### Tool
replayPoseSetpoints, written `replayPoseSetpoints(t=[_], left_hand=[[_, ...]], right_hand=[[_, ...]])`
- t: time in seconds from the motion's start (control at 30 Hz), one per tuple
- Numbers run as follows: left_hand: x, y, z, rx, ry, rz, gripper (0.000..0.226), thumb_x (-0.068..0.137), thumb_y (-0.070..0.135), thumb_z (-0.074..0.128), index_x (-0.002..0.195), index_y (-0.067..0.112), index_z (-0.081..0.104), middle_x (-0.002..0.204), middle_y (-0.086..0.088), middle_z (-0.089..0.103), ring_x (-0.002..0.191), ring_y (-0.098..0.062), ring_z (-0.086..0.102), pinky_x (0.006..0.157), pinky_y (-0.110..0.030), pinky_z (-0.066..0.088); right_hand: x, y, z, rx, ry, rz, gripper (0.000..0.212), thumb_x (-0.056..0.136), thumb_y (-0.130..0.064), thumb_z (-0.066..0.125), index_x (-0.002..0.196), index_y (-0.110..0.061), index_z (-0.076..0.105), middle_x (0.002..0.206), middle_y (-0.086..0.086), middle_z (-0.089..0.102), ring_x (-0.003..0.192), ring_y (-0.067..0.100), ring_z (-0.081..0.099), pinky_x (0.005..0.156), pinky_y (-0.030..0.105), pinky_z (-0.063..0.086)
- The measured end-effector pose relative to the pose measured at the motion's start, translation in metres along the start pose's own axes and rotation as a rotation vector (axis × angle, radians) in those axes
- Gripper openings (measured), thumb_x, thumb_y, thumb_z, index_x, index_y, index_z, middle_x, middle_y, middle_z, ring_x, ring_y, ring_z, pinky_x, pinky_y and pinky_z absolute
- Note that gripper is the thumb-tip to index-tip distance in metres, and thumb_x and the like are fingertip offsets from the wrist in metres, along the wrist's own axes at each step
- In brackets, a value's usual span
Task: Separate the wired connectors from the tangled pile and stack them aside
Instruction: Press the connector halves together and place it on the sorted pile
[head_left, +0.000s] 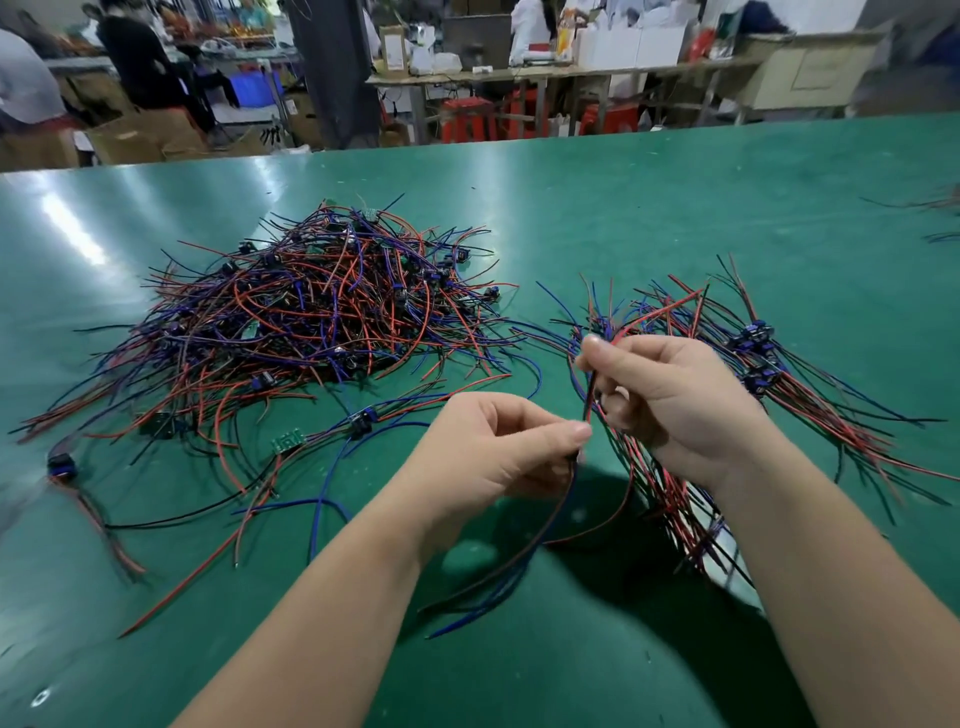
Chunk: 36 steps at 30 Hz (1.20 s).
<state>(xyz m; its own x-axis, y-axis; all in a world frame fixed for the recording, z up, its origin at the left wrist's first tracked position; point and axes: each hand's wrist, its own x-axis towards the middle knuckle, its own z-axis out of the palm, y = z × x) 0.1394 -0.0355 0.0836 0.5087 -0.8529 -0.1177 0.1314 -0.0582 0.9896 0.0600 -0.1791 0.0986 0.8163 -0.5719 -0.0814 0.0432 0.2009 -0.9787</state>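
- At the far left of the green tabletop (623, 197), a lone wired connector (60, 462) lies apart and blurred. Its red and black leads trail toward the near edge.
- The tangled pile (311, 312) of red, blue and black wired connectors sits left of centre, behind the hands.
- Just in front of it lie a few loose pieces, among them a small green circuit board (287, 441) and a blue connector (362, 422).
- The left hand (493, 452) pinches the top of a few wires (519, 566), which hang down toward the tabletop.
- The right hand (670, 400), close beside the left, grips a red wire (654, 312) between thumb and forefinger.
- The stack (753, 358) lies at the right, partly beneath the right hand, with its connectors lined up together.
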Motion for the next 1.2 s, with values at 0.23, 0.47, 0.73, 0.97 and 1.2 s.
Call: replayPoseSetpoints(t=[0.23, 0.47, 0.73, 0.97, 1.2], left_hand=[[-0.004, 0.000, -0.004, 0.205, -0.213, -0.147, 0.019, 0.080, 0.013, 0.074, 0.062, 0.018, 0.071, 0.063, -0.005, 0.070, 0.056, -0.013, 0.065, 0.055, -0.022, 0.054], [0.000, 0.007, -0.016, 0.096, 0.026, -0.122, 0.020, 0.082, 0.017, 0.072, 0.063, 0.015, 0.067, 0.062, -0.004, 0.068, 0.055, -0.013, 0.065, 0.053, -0.021, 0.053], [0.004, 0.008, -0.024, 0.113, 0.147, -0.009, 0.016, 0.081, 0.027, 0.068, 0.074, 0.013, 0.069, 0.062, 0.001, 0.069, 0.053, -0.009, 0.063, 0.056, -0.022, 0.055], [0.006, 0.004, -0.031, 0.210, 0.076, 0.071, 0.014, 0.088, 0.015, 0.062, 0.081, 0.020, 0.072, 0.075, 0.001, 0.074, 0.065, -0.006, 0.064, 0.063, -0.016, 0.049], [0.008, 0.003, -0.062, 1.012, 0.579, 0.090, 0.031, 0.087, 0.012, 0.056, 0.111, 0.029, 0.067, 0.108, -0.001, 0.062, 0.078, -0.014, 0.060, 0.070, -0.014, 0.046]], right_hand=[[0.009, -0.007, -0.023, 0.356, 0.252, 0.020, 0.024, 0.091, -0.028, 0.059, 0.079, -0.008, 0.066, 0.050, -0.007, 0.049, 0.037, 0.001, 0.040, 0.037, 0.011, 0.034], [0.008, -0.012, -0.020, 0.382, 0.365, -0.081, 0.013, 0.094, -0.004, 0.047, 0.096, -0.014, 0.056, 0.060, 0.002, 0.060, 0.047, 0.012, 0.055, 0.050, 0.020, 0.044], [-0.014, 0.011, 0.017, -0.584, -0.163, -0.398, 0.024, 0.074, -0.007, 0.079, 0.090, -0.022, 0.072, 0.078, -0.006, 0.068, 0.069, 0.009, 0.060, 0.070, 0.024, 0.051], [-0.012, 0.007, 0.012, -0.562, -0.117, -0.413, 0.021, 0.075, -0.008, 0.078, 0.086, -0.024, 0.071, 0.080, 0.001, 0.072, 0.071, 0.013, 0.067, 0.074, 0.027, 0.055], [-0.005, -0.022, -0.026, -0.393, 0.460, -0.503, 0.018, 0.076, -0.013, 0.062, 0.082, -0.026, 0.072, 0.074, 0.003, 0.073, 0.070, 0.021, 0.068, 0.071, 0.040, 0.056]])
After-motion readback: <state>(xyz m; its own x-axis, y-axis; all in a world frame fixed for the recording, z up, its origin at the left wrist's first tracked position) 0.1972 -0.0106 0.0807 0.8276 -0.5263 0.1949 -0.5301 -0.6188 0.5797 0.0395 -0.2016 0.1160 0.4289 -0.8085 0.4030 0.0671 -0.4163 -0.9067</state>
